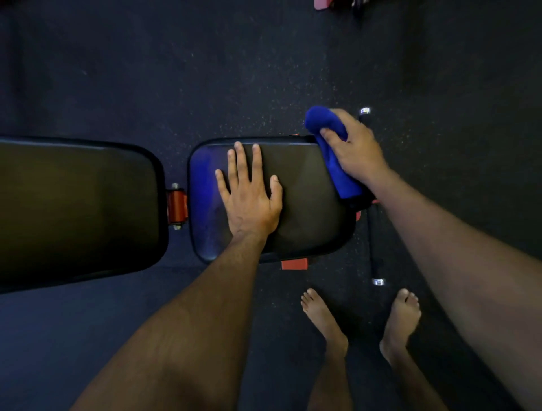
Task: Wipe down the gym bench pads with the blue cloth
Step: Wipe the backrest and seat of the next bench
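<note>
A black seat pad (305, 205) lies in the middle of the head view, with a longer black back pad (76, 211) to its left. My left hand (249, 193) lies flat on the seat pad with fingers spread. My right hand (352, 146) grips the bunched blue cloth (328, 146) at the seat pad's far right corner. The cloth drapes down along the pad's right edge.
An orange hinge bracket (177, 206) joins the two pads. The bench's black foot bar (372, 240) with chrome end caps runs along the floor right of the seat. My bare feet (322, 319) stand on the dark speckled rubber floor (205, 73). Pink equipment (322, 3) sits at the top edge.
</note>
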Motion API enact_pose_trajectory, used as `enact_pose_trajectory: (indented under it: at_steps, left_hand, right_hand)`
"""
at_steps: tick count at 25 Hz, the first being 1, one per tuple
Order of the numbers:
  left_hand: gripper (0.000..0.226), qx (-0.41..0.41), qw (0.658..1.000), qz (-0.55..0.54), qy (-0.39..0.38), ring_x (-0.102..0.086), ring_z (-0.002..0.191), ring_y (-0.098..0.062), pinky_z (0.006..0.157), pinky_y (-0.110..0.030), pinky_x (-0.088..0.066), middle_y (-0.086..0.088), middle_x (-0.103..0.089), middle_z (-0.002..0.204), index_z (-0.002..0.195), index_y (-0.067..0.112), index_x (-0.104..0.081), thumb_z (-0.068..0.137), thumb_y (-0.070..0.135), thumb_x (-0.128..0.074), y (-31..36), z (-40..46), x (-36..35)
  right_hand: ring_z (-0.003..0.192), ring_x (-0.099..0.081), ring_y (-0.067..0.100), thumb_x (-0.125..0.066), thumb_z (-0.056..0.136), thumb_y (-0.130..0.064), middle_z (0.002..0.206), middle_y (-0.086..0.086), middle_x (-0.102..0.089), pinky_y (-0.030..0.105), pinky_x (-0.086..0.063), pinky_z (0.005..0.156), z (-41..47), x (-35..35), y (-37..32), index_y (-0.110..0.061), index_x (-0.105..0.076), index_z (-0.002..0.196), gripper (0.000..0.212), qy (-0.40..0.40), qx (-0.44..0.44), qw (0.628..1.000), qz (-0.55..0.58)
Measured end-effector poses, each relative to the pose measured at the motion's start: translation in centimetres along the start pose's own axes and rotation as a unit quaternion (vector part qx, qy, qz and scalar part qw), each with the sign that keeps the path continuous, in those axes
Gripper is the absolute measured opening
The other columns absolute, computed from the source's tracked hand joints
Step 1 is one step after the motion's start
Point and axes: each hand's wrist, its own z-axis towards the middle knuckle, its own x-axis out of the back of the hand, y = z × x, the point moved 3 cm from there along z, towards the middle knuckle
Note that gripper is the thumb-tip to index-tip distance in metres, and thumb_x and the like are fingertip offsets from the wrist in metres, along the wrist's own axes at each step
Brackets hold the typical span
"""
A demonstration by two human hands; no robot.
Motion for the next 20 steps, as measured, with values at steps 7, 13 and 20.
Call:
enact_pose_trajectory:
  at_steps: [7,13,20]
  left_hand:
    - [0.072,-0.009,1.0,-0.009,0.018,0.0,0.159,-0.023,0.127,-0.056,-0.002,-0.007,-0.002,0.173,0.164,0.023,-0.013,0.099,0.05,-0.023,-0.1,-0.2,0.0]
    - [0.071,-0.015,1.0,-0.015,0.023,-0.002,0.159,-0.023,0.127,-0.056,-0.002,-0.008,-0.005,0.172,0.164,0.023,-0.015,0.099,0.051,-0.02,0.0,-0.3,-0.1]
    - [0.07,-0.013,0.999,-0.01,0.033,-0.008,0.158,-0.025,0.126,-0.058,-0.007,-0.009,-0.01,0.172,0.162,0.021,-0.021,0.099,0.049,-0.026,-0.3,-0.4,-0.5]
  right_hand:
    - [0.133,-0.044,-0.001,-0.051,0.103,-0.027,0.145,-0.008,-0.048,0.018,-0.031,0.113,-12.9,-1.9,2.5,-0.021,-0.045,0.146,0.043,0.126,-0.059,0.987,0.079]
    - [0.128,-0.047,0.0,-0.053,0.102,-0.021,0.139,-0.009,-0.051,0.013,-0.031,0.109,-14.7,-2.6,2.3,-0.016,-0.047,0.144,0.042,0.166,-0.064,0.983,0.054]
    - [0.118,-0.056,0.009,-0.06,0.096,-0.031,0.127,-0.008,-0.062,0.022,-0.04,0.103,-3.5,-0.7,0.8,-0.024,-0.059,0.134,0.038,0.123,-0.053,0.991,0.022]
